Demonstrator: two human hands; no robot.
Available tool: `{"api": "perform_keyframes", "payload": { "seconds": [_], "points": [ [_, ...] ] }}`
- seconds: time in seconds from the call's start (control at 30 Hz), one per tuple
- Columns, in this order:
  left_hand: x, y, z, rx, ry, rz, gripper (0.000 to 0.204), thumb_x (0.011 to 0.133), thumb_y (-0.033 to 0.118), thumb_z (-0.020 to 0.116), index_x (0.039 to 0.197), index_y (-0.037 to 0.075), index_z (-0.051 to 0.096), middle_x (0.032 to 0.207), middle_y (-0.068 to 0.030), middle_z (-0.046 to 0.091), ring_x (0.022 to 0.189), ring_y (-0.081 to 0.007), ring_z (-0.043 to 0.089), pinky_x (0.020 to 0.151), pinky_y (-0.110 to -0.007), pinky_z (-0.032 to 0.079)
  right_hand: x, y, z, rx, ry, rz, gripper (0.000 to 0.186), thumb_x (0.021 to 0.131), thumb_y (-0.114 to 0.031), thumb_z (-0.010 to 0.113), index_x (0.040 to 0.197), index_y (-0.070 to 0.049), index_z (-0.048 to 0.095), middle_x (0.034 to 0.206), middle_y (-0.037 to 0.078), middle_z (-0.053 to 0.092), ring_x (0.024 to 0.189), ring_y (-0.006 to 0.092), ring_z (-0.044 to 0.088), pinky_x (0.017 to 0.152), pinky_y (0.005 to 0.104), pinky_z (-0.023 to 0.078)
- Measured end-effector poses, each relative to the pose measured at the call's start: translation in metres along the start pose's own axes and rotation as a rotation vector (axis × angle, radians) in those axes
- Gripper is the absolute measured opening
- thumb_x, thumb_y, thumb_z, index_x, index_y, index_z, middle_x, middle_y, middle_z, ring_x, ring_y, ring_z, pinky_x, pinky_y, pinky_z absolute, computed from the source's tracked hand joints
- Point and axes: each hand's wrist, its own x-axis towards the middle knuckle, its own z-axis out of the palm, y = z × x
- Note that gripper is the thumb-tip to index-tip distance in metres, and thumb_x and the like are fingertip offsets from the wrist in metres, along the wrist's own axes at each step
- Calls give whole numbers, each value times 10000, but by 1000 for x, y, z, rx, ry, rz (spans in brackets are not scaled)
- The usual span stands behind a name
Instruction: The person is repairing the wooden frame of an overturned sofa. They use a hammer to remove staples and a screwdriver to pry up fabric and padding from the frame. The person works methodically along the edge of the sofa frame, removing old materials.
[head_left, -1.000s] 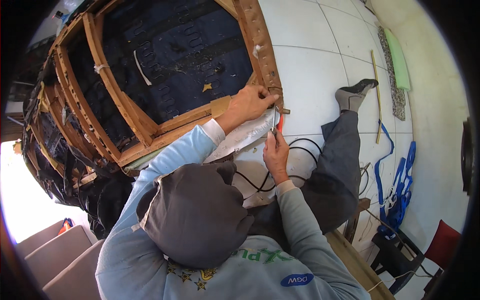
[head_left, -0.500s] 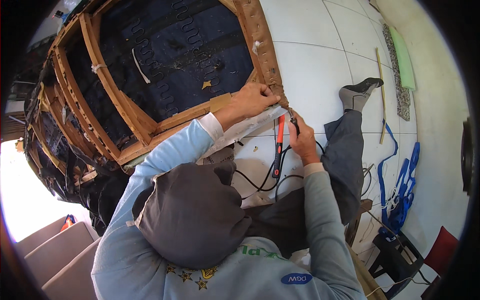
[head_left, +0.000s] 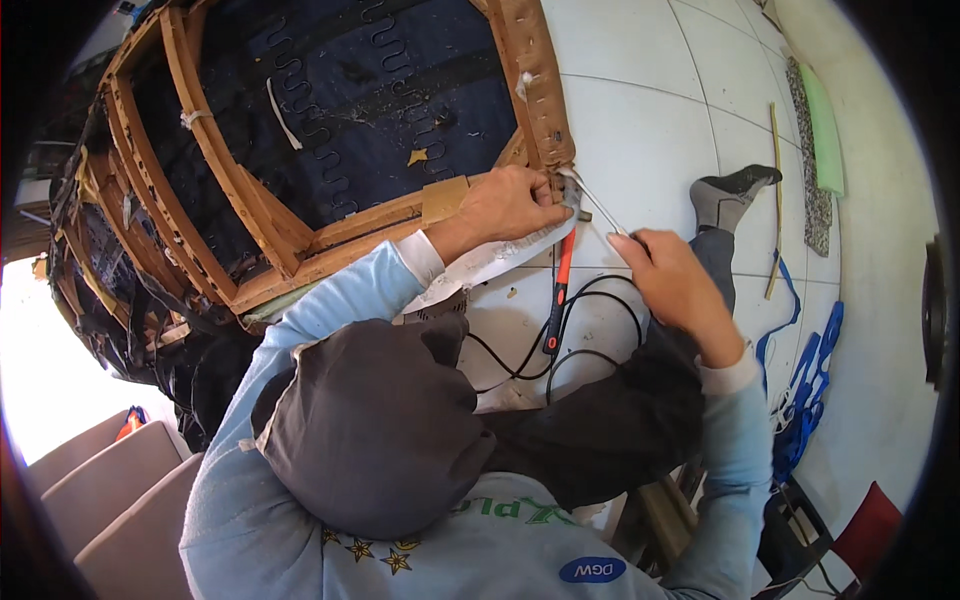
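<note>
A wooden furniture frame (head_left: 205, 130) lies before me, with zigzag springs (head_left: 292, 75) over dark fabric. Brown upholstery (head_left: 545, 95) covers its right rail. At the near right corner, my left hand (head_left: 510, 203) pinches the end of a white strip of material (head_left: 490, 262) that runs along the near rail. My right hand (head_left: 678, 282) is closed round the handle of a tool with a thin metal shaft (head_left: 600, 205). The shaft slants to that corner, its tip against the brown edge beside my left fingers. My grip hides the handle, so its exact kind is unclear.
A red-and-black tool handle (head_left: 558, 305) lies on the tiles below the corner, beside a looped black cable (head_left: 640, 318). My outstretched foot (head_left: 730, 198) is to the right. Along the wall lie a green foam strip (head_left: 822, 130), a thin stick (head_left: 775, 200) and blue webbing (head_left: 812, 375).
My right hand has swung right and toward me, turning the tool so its shaft slants up-left to the corner. My left hand stays at the corner, and the strip's end looks more lifted.
</note>
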Motion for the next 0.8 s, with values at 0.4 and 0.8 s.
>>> {"api": "perform_keyframes", "payload": {
  "seconds": [0.4, 0.8],
  "points": [
    [-2, -13, -11, 103, 137, 137, 622, 958, 563, 768, 1157, -26, 758, 1040, -282, 802, 1011, -441, 798, 908, -502, 632, -41, -3, 125, 499, 338, 177, 342, 1143, -299, 612, 1334, -22, 667, 694, 124, 574, 599, 182, 550, 587, 382, 454],
    [-4, -23, -7, 87, 138, 136, 580, 960, 501, 782, 1140, -50, 777, 1022, -273, 804, 969, -425, 805, 876, -479, 632, -5, 12, 190, 871, 464, 14, 373, 1188, -260, 530, 1456, -25, 641, 703, -38, 534, 497, 48, 439, 447, 252, 354]
  ]
}}
